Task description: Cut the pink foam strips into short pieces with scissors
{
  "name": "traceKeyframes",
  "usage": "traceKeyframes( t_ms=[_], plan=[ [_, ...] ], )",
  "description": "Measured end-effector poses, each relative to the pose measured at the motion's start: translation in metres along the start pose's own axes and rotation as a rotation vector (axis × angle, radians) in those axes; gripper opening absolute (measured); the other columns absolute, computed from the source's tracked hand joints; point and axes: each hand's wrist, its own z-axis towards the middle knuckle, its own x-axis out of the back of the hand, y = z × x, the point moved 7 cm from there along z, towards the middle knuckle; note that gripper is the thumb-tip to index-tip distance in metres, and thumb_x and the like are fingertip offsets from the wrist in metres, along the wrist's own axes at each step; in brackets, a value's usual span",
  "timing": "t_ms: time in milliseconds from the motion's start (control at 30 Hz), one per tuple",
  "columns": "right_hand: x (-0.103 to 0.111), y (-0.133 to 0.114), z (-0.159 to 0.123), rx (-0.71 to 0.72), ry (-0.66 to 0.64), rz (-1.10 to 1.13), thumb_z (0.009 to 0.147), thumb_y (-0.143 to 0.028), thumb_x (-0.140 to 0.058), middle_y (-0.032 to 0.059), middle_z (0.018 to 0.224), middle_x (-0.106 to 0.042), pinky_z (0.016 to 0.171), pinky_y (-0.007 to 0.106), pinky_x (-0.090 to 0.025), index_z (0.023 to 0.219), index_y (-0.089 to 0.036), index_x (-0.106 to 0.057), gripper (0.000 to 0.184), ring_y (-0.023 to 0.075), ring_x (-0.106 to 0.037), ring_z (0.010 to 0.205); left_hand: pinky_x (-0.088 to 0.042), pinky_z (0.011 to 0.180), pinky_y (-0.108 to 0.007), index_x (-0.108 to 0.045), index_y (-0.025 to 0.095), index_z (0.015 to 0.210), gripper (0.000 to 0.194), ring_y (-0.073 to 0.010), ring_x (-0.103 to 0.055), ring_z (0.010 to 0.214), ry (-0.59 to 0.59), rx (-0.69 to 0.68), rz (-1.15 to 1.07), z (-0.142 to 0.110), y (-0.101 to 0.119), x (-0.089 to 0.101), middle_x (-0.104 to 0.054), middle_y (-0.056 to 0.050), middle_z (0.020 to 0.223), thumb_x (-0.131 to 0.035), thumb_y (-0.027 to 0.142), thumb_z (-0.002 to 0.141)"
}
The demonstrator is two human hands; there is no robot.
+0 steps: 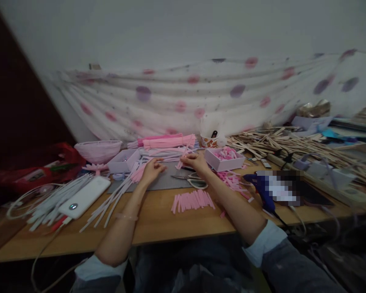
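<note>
My left hand (151, 169) rests on the grey mat (167, 183) with its fingers curled over the ends of several pale pink strips (134, 176). My right hand (198, 162) pinches a pink strip (183, 158) just above the mat. Scissors (193, 180) lie on the mat right below my right hand. A row of short pink cut pieces (192, 200) lies on the wooden table (158, 226) in front of both hands.
A white box of pink bits (225, 158) stands right of my hands, a lilac box (123, 160) and pink bowl (98, 150) to the left. A blue glue gun (262, 189), a white power bank (85, 197), white strips and wooden sticks (293, 144) lie around.
</note>
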Motion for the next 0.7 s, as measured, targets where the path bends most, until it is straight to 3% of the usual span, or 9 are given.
traceKeyframes(
  t_ms=[100,200,267,367,467,567,700],
  plan=[
    [0.000,0.001,0.000,-0.030,0.008,0.056,0.043,-0.037,-0.083,-0.0017,0.066,-0.065,0.066,0.024,-0.049,0.061,-0.015,-0.067,0.032,0.0093,-0.057,0.059,-0.034,0.046,-0.021,-0.060,0.013,0.090,0.036,-0.0093,-0.046,0.041,-0.052,0.020,0.059,0.000,-0.003,-0.007,-0.050,0.006,0.047,-0.058,0.044,0.072],
    [-0.001,0.002,0.000,-0.056,0.011,0.090,0.041,-0.037,-0.084,-0.0015,0.064,-0.064,0.064,0.024,-0.050,0.060,-0.015,-0.066,0.034,0.0097,-0.057,0.058,-0.028,0.042,-0.022,-0.063,0.014,0.081,0.034,-0.0090,-0.036,0.033,-0.011,0.056,0.226,-0.002,-0.004,-0.006,-0.041,0.008,0.039,-0.057,0.046,0.072],
    [-0.002,0.004,-0.001,-0.073,0.000,0.105,0.040,-0.036,-0.084,-0.0009,0.065,-0.064,0.062,0.024,-0.050,0.060,-0.015,-0.066,0.034,0.0098,-0.057,0.058,-0.033,0.046,-0.023,-0.065,0.014,0.080,0.031,-0.0111,-0.043,0.037,0.001,0.027,0.269,-0.005,0.002,-0.005,-0.045,0.007,0.040,-0.060,0.043,0.070],
    [-0.006,0.006,-0.003,-0.103,-0.039,0.123,0.042,-0.035,-0.085,-0.0009,0.065,-0.064,0.060,0.022,-0.050,0.061,-0.015,-0.067,0.033,0.0086,-0.057,0.057,-0.044,0.066,-0.027,-0.069,0.016,0.087,0.029,-0.0161,-0.058,0.061,-0.062,-0.121,0.282,-0.009,0.020,-0.013,-0.061,0.002,0.057,-0.068,0.035,0.065],
    [-0.010,0.009,-0.005,-0.135,-0.089,0.119,0.044,-0.033,-0.085,-0.0012,0.064,-0.064,0.059,0.021,-0.050,0.061,-0.016,-0.067,0.030,0.0085,-0.057,0.057,-0.043,0.084,-0.032,-0.071,0.020,0.080,0.024,-0.0203,-0.062,0.082,-0.116,-0.246,0.335,-0.014,0.031,-0.024,-0.070,-0.002,0.076,-0.074,0.032,0.060],
    [-0.010,0.012,-0.005,-0.159,-0.110,0.107,0.044,-0.033,-0.085,-0.0006,0.064,-0.065,0.057,0.022,-0.052,0.061,-0.016,-0.067,0.030,0.0094,-0.058,0.056,-0.041,0.087,-0.034,-0.071,0.021,0.069,0.016,-0.0212,-0.061,0.084,-0.114,-0.294,0.377,-0.015,0.033,-0.030,-0.070,-0.004,0.076,-0.074,0.035,0.062],
    [-0.011,0.015,-0.005,-0.179,-0.120,0.128,0.043,-0.032,-0.086,-0.0004,0.064,-0.065,0.053,0.020,-0.052,0.062,-0.016,-0.068,0.030,0.0096,-0.058,0.056,-0.042,0.084,-0.033,-0.072,0.021,0.071,0.017,-0.0206,-0.060,0.082,-0.100,-0.316,0.397,-0.016,0.032,-0.031,-0.070,-0.004,0.076,-0.073,0.037,0.064]
  ],
)
